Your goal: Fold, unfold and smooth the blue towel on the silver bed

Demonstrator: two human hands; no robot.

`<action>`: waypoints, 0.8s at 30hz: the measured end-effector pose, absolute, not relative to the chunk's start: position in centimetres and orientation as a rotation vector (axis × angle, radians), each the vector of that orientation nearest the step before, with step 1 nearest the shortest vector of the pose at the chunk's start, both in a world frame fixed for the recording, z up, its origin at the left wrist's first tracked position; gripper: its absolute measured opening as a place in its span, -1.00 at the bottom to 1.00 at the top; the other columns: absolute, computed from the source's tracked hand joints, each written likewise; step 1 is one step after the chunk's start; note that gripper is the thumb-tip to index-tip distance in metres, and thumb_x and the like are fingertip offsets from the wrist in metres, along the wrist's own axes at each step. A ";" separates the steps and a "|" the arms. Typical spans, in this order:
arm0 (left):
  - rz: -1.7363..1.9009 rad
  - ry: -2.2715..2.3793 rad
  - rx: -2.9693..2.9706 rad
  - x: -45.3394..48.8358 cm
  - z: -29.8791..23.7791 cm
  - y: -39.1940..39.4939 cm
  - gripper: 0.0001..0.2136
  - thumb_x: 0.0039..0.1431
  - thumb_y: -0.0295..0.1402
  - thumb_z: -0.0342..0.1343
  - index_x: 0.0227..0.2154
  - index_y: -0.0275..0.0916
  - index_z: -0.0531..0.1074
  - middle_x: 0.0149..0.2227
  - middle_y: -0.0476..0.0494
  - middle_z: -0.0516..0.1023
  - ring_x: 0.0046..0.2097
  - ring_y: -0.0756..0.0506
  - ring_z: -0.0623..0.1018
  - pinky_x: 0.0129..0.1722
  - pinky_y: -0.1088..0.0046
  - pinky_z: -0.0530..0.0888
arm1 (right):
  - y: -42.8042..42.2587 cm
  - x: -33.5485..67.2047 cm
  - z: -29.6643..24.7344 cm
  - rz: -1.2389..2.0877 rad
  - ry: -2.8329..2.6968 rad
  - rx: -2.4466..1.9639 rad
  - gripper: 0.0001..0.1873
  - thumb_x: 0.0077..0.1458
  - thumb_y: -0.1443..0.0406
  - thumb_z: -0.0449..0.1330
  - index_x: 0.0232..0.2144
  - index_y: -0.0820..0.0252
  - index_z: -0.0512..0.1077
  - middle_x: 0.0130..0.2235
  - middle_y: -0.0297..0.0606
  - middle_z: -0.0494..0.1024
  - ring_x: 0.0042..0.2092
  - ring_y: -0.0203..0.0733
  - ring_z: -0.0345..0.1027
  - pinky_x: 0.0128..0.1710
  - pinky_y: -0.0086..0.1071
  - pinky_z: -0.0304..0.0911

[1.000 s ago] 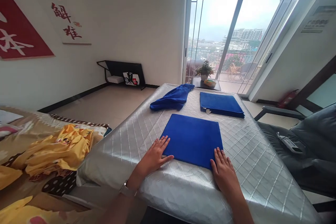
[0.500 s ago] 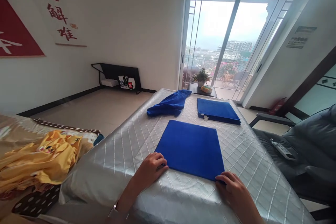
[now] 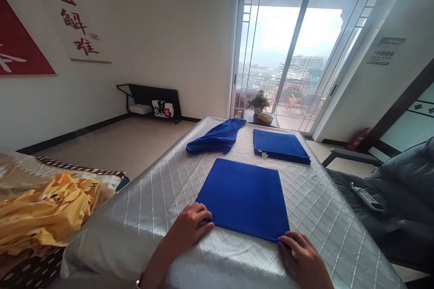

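Note:
A blue towel (image 3: 244,198), folded into a flat square, lies on the silver quilted cover in front of me. At its near left corner, my left hand (image 3: 194,222) has its fingers bent and closed on the edge. The near right corner is pinched between the thumb and fingers of my right hand (image 3: 300,253). Beyond it on the right rests a neat stack of folded blue towels (image 3: 281,145) with a white tag sticking out. A crumpled blue towel (image 3: 217,136) lies loose at the far left.
The silver quilted cover (image 3: 152,194) drapes over the table's edges. Yellow clothes (image 3: 57,207) are heaped at the left. A dark armchair (image 3: 403,198) holding a white device stands at the right. Behind the table are a potted plant (image 3: 259,100) and a sliding glass door (image 3: 271,45).
The view has shifted slightly, so the towels and hands appear a little lower. Both hands stay at the same near corners, and the folded towel keeps its shape.

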State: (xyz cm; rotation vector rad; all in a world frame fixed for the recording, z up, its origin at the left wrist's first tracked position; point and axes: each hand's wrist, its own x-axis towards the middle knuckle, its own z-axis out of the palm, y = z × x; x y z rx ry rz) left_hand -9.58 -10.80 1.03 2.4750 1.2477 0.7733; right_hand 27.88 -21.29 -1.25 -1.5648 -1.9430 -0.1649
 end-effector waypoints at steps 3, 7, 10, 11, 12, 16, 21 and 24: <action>0.774 1.250 2.490 -9.6 0.7 -10.6 -0.88 0.31 -0.22 0.16 -0.28 -0.10 0.54 -0.23 -0.05 0.58 -0.16 -0.13 0.56 -0.05 0.24 0.49 | -21.4 27.9 -1.2 -0.167 -1.936 -1.558 -0.65 0.37 0.07 0.03 -0.22 -0.04 0.59 -0.18 -0.22 0.63 -0.18 -0.17 0.56 -0.18 -0.36 0.50; 0.744 1.268 2.465 -9.5 1.2 -10.8 -0.88 0.24 -0.20 0.25 -0.29 -0.11 0.52 -0.22 -0.04 0.58 -0.15 -0.14 0.56 -0.05 0.24 0.48 | -21.7 27.8 -1.6 -0.117 -1.910 -1.582 -0.66 0.40 0.11 -0.02 -0.14 -0.01 0.55 -0.10 -0.23 0.62 -0.21 -0.24 0.58 -0.22 -0.44 0.48; 0.744 1.271 2.457 -9.5 1.4 -10.9 -0.87 0.25 -0.20 0.25 -0.29 -0.12 0.52 -0.23 -0.05 0.58 -0.16 -0.15 0.56 -0.07 0.25 0.48 | -22.0 27.8 -2.1 -0.115 -1.900 -1.604 -0.66 0.41 0.12 -0.03 -0.09 0.01 0.53 -0.07 -0.23 0.62 -0.20 -0.24 0.60 -0.29 -0.48 0.48; 0.751 1.265 2.464 -9.5 1.4 -10.8 -0.88 0.27 -0.20 0.22 -0.29 -0.11 0.53 -0.23 -0.06 0.58 -0.16 -0.14 0.56 -0.06 0.25 0.48 | -22.0 27.7 -2.2 -0.122 -1.899 -1.612 -0.66 0.41 0.12 -0.03 -0.08 0.01 0.53 -0.06 -0.23 0.63 -0.19 -0.24 0.60 -0.31 -0.49 0.48; 0.759 1.257 2.475 -9.5 1.3 -10.8 -0.88 0.29 -0.21 0.20 -0.28 -0.11 0.53 -0.23 -0.06 0.58 -0.16 -0.14 0.56 -0.06 0.25 0.48 | -22.1 27.7 -2.2 -0.135 -1.899 -1.615 -0.66 0.41 0.12 -0.03 -0.06 0.01 0.52 -0.05 -0.24 0.63 -0.18 -0.23 0.61 -0.32 -0.49 0.47; 0.792 1.248 2.520 -9.5 1.0 -10.6 -0.85 0.34 -0.22 0.13 -0.30 -0.11 0.55 -0.25 -0.05 0.58 -0.19 -0.13 0.56 -0.07 0.26 0.48 | -22.1 27.5 -1.6 -0.220 -1.886 -1.570 -0.65 0.42 0.13 -0.04 -0.06 0.03 0.51 -0.06 -0.25 0.65 -0.21 -0.23 0.62 -0.34 -0.50 0.48; 0.810 1.247 2.531 -9.5 0.9 -10.6 -0.78 0.39 -0.19 0.07 -0.31 -0.11 0.54 -0.26 -0.06 0.58 -0.19 -0.12 0.56 -0.10 0.29 0.48 | -22.0 27.3 -0.4 -0.218 -1.915 -1.481 -0.73 0.40 0.19 0.01 -0.08 0.03 0.51 -0.13 -0.27 0.66 -0.18 -0.22 0.61 -0.20 -0.44 0.50; 0.810 1.245 2.523 -9.5 0.7 -10.6 -0.76 0.40 -0.17 0.05 -0.29 -0.12 0.54 -0.25 -0.07 0.57 -0.19 -0.12 0.56 -0.10 0.29 0.48 | -21.8 27.3 -0.5 -0.258 -1.916 -1.423 -0.78 0.37 0.23 0.06 -0.09 0.02 0.50 -0.15 -0.28 0.66 -0.19 -0.22 0.61 -0.19 -0.43 0.51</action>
